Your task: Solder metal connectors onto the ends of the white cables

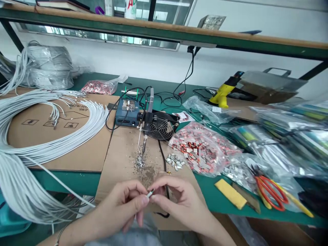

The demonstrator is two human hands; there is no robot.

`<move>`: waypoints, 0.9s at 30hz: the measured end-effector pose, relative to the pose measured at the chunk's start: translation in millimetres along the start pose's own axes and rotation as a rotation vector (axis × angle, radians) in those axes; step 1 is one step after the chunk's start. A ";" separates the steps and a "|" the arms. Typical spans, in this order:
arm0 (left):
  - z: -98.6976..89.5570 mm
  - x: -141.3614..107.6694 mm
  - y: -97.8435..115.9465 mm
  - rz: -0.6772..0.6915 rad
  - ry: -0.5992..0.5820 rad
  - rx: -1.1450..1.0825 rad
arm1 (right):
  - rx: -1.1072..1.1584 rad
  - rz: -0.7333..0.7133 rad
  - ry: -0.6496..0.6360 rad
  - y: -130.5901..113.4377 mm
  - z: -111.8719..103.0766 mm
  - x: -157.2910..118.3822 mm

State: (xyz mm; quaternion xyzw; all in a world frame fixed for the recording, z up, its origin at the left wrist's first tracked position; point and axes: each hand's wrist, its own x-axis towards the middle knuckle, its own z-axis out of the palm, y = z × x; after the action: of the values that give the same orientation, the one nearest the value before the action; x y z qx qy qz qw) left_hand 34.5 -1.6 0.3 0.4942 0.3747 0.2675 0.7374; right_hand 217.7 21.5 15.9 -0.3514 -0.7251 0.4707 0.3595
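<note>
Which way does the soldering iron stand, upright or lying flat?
Roughly upright: the soldering iron points its tip down at small scraps on the cardboard, its body rising above. Whether the tip touches them, I cannot tell.

Your fingertips [141,202] partly hide the white piece [150,194], too small to identify. The left edge crops your cables [25,179], and the right-hand packets [294,136] look blurred.

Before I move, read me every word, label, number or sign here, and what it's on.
"C/NO." and "MADE IN", rest covered: left cardboard.
"A" in red, other letters cut off or unclear: white can.
Boxed signs on that cardboard: too small.
White tag on the clear bag: too blurred.
Blue box: front marks too small.
</note>
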 end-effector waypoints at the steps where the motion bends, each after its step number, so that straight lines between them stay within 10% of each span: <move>1: -0.1 -2.1 -3.9 -0.005 0.021 0.022 | 0.001 -0.010 0.007 0.2 2.5 -0.1; 27: 3.5 -26.3 -20.7 0.081 0.035 -0.242 | 0.563 -0.103 0.195 18.4 61.9 -16.3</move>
State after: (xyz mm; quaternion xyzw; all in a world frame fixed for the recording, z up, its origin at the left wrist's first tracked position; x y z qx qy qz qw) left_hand 22.8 -31.2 -10.6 0.4116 0.3320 0.3490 0.7736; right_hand 176.2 -13.2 -22.9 -0.2440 -0.5449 0.5984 0.5342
